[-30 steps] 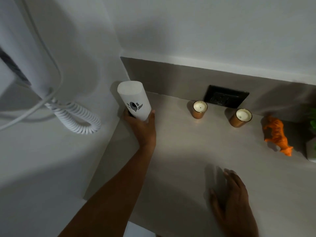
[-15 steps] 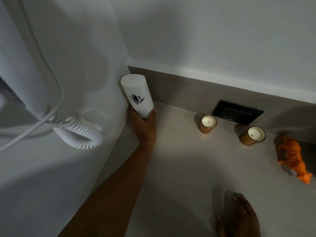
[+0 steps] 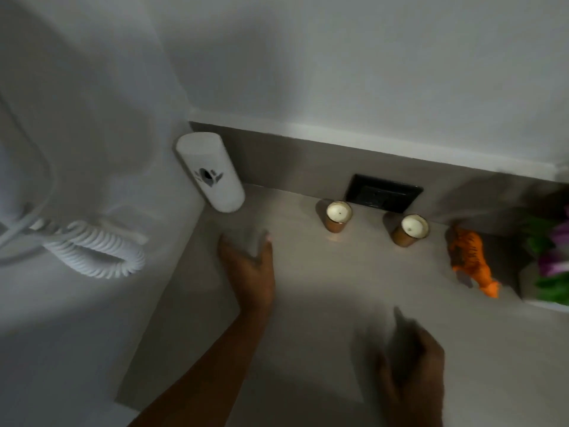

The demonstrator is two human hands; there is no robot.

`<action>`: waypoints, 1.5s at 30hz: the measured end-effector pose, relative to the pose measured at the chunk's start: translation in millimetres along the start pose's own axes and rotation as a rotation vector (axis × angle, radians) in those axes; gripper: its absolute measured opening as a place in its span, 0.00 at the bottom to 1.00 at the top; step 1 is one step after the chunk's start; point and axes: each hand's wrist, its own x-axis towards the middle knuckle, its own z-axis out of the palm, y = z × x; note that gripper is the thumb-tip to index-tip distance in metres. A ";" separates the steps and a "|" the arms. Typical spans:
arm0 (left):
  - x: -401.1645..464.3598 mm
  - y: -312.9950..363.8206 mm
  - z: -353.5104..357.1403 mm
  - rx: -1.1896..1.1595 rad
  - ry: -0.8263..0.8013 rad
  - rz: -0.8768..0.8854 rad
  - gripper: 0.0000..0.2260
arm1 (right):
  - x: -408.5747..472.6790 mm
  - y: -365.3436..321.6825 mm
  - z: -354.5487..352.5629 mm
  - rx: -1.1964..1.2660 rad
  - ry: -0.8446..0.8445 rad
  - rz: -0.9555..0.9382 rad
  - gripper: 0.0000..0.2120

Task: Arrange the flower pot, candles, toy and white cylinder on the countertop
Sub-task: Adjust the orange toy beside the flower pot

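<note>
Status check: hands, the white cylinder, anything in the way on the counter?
Left hand open, off the white cylinder. Right hand open, blurred, low over the countertop. Cylinder upright in the corner. Nothing in the way.

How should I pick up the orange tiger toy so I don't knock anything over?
Pinch the orange tiger toy across the middle of its body, coming down from above. Its back is the widest bare part, while its legs and tail look thin. A candle stands close on one side and the flower pot on the other, so coming in sideways could bump them.
</note>
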 end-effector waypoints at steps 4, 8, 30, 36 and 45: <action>-59.9 -1.3 2.0 -0.012 -0.387 0.115 0.36 | 54.2 -24.6 12.5 -0.026 0.239 0.085 0.27; -53.1 23.4 46.3 0.161 -0.420 0.183 0.41 | 118.7 -30.4 30.6 0.068 0.312 0.182 0.38; -23.9 43.8 104.4 0.330 -0.303 0.301 0.27 | 193.2 -26.0 49.6 -0.023 0.340 0.099 0.29; -40.8 36.0 76.2 0.512 -0.410 0.303 0.55 | 159.8 -29.6 38.8 0.029 0.292 0.131 0.40; -75.8 -24.8 -38.3 0.793 -0.779 0.908 0.38 | 62.3 6.6 -41.4 -0.007 0.607 0.167 0.26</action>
